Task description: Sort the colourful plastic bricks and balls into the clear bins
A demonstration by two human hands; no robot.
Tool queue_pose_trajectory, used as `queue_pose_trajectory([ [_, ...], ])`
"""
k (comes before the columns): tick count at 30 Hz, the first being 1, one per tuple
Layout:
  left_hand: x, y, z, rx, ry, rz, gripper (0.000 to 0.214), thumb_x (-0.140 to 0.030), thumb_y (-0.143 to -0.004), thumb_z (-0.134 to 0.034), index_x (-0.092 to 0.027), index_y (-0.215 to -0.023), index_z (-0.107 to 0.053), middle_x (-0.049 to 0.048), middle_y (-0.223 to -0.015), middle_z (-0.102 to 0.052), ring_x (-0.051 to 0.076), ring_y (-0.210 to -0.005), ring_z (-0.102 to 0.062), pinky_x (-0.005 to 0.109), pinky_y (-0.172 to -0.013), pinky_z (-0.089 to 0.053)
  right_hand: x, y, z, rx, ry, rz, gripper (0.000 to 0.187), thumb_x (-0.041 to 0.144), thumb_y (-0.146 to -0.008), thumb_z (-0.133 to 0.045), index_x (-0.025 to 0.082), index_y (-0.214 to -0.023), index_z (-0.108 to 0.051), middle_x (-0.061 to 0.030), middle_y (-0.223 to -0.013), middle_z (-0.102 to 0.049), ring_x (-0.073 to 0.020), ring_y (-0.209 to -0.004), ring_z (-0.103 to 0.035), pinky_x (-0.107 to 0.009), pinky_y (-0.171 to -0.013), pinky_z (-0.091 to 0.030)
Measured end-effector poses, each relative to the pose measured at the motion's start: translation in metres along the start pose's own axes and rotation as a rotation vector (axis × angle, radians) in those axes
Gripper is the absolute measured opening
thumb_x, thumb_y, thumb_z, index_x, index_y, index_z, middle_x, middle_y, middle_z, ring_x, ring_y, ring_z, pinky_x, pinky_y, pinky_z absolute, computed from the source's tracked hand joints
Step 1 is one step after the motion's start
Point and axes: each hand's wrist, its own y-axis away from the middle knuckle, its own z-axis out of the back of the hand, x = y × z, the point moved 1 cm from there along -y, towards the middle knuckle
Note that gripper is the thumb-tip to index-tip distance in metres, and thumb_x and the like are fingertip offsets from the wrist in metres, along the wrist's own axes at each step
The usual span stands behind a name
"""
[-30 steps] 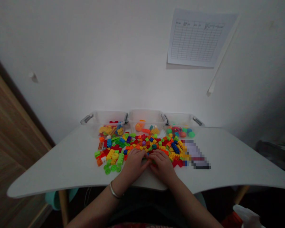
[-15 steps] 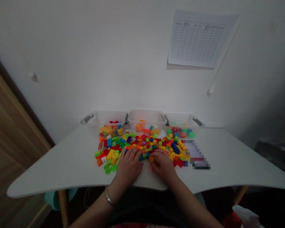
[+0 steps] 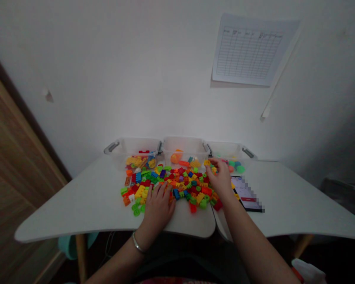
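A pile of colourful toy building blocks [image 3: 192,185] is spread over the white table. My left hand [image 3: 159,205] lies palm down on the pile's near left part, fingers stretched out and slightly apart; whatever is under the palm is hidden. Toward the far right of the pile, my right hand [image 3: 221,178] is raised, with a small yellow block [image 3: 207,162] pinched between thumb and fingers. That block is in front of the gap between the middle bin [image 3: 185,142] and the right bin [image 3: 229,147]. A green wheel-like piece [image 3: 136,210] is left of my left hand.
The left bin [image 3: 139,142] contains mostly yellow, red and blue pieces. Orange and yellow pieces are in the middle bin, and rounded coloured ones in the right bin. A tablet [image 3: 245,191] lies right of the pile. Behind stands a wall with a printed sheet [image 3: 251,51].
My right hand has moved from the near middle of the pile up and right toward the bins, carrying the yellow block. My left hand stays on the pile. The view has shifted slightly.
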Motion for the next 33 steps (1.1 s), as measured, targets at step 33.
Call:
queue_pose_trajectory([
  [33, -0.001, -0.001, 0.002, 0.024, 0.048, -0.007, 0.033, -0.032, -0.088, -0.050, -0.021, -0.113, -0.067, 0.0097, -0.121, -0.067, 0.030, -0.115, -0.057, 0.059, -0.110, -0.030, -0.008, -0.055, -0.014, 0.108, 0.165, 0.020, 0.026, 0.032, -0.083, -0.054, 0.018, -0.100, -0.068, -0.0095, -0.101, -0.071, -0.0270, -0.099, -0.058, -0.043, -0.092, -0.044],
])
